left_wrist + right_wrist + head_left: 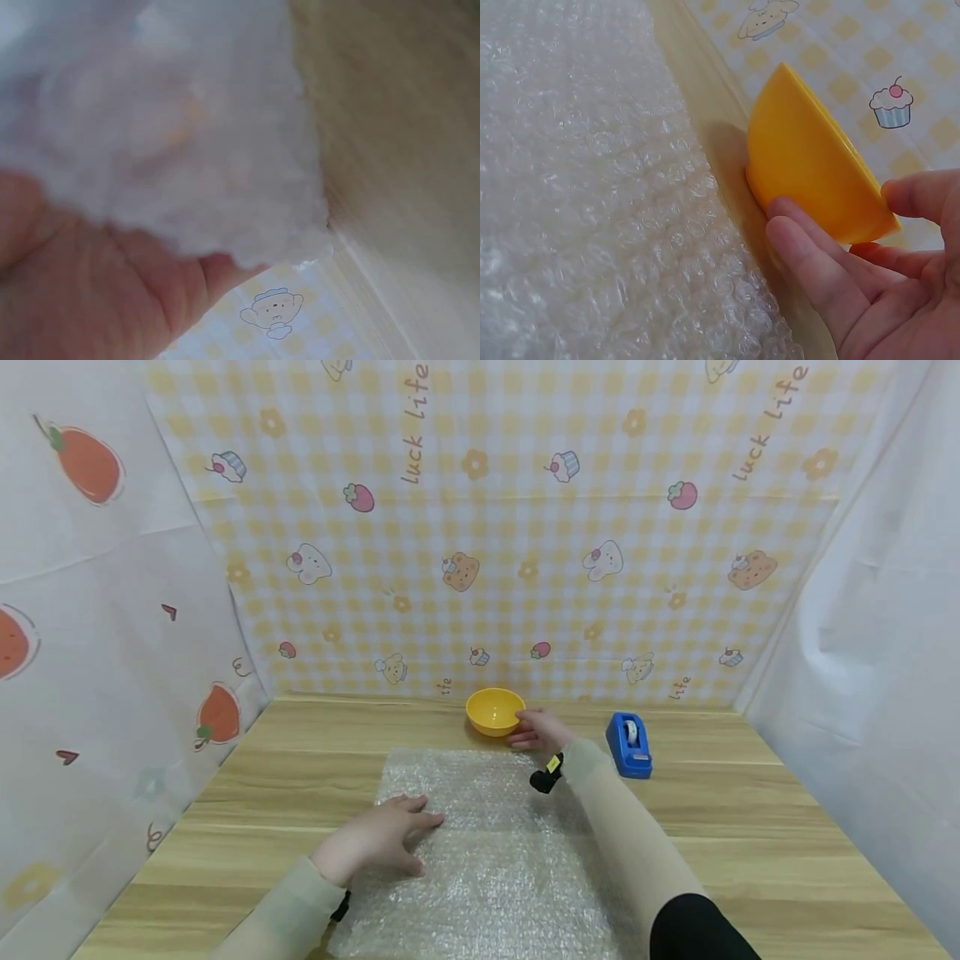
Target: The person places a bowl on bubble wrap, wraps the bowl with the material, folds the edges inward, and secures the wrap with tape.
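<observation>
A yellow bowl (493,720) stands upright at the back of the table, beyond the far edge of a sheet of bubble wrap (480,868). My right hand (542,730) pinches the bowl's right side. In the right wrist view, the thumb is at the rim of the bowl (810,161), with fingers against its outer wall. My left hand (382,835) lies over the left part of the bubble wrap, its fingers spread. Close up in the left wrist view, blurred bubble wrap (172,112) covers part of the hand (97,292).
A blue tape dispenser (629,747) with a roll of tape stands right of the bowl. The wooden table (300,777) meets a checked cloth backdrop (480,527) at the back, and white cloth hangs on both sides.
</observation>
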Motion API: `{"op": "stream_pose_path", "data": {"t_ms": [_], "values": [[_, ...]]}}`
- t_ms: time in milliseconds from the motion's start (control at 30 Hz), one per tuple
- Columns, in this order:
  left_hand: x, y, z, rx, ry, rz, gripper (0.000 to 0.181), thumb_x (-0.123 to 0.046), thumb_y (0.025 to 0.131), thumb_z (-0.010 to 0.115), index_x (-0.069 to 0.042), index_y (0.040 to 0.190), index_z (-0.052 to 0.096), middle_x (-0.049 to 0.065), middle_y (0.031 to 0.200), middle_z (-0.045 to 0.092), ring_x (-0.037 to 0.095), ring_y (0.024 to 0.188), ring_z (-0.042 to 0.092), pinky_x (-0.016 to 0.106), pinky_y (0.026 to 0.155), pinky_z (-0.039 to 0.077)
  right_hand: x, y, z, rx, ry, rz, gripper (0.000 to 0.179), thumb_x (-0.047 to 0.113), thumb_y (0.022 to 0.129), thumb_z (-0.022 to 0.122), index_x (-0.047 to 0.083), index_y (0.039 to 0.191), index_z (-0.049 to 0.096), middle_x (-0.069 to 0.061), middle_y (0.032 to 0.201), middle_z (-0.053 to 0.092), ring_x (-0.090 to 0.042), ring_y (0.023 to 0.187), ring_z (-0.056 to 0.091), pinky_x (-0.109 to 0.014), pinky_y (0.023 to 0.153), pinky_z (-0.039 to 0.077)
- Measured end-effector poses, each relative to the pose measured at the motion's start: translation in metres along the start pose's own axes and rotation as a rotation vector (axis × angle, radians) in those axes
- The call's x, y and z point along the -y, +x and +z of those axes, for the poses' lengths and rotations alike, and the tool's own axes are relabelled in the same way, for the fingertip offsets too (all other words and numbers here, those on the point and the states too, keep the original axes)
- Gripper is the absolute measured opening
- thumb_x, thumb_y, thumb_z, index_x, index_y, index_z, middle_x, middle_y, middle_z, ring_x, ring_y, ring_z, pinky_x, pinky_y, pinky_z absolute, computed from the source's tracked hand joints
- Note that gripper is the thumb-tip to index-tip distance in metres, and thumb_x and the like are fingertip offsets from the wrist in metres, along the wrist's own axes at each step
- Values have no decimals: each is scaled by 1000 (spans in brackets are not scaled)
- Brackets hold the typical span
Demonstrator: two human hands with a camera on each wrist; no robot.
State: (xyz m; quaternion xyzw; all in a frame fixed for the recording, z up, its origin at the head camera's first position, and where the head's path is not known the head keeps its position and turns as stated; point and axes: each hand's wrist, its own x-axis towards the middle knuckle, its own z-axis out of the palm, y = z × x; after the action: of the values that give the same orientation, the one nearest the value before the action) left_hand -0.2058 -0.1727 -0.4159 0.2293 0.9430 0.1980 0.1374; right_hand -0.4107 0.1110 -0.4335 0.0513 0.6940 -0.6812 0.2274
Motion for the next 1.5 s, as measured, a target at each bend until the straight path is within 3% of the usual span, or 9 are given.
{"op": "stream_pose_path", "data": {"t_ms": [333,600,867,1033,1500], "values": [[3,5,0,1,28,11,68,-28,73,84,-20,136,59,20,149,38,49,135,30,63,106,27,-2,-3,-1,-4,68,-18,45,14,102,43,-6,141,31,-32,126,54,-27,83,69,-34,76,57],[-2,6,-2,15,34,24,67,-28,74,83,-18,135,59,20,149,38,50,135,30,62,106,27,-3,-10,-6,-11,38,-39,44,15,101,46,-7,139,39,-25,114,62,-25,82,69,-34,78,57],[2,4,0,19,47,19,68,-30,75,82,-20,138,57,18,150,38,49,135,30,63,106,28,3,-19,-6,-3,-12,-41,46,16,100,48,-7,139,38,-19,103,62,-27,87,68,-36,82,55],[5,1,0,9,39,23,68,-29,75,82,-19,137,57,19,149,38,50,134,31,63,106,28,6,-30,-9,43,-47,-59,49,17,100,49,-6,140,35,-17,103,57,-25,86,66,-42,93,50],[8,3,2,3,25,23,67,-28,76,83,-19,137,57,19,150,37,50,135,29,62,105,29,-11,-74,-25,172,-137,-95,50,17,99,52,-5,141,38,-21,112,62,-30,90,69,-42,85,53]]}}
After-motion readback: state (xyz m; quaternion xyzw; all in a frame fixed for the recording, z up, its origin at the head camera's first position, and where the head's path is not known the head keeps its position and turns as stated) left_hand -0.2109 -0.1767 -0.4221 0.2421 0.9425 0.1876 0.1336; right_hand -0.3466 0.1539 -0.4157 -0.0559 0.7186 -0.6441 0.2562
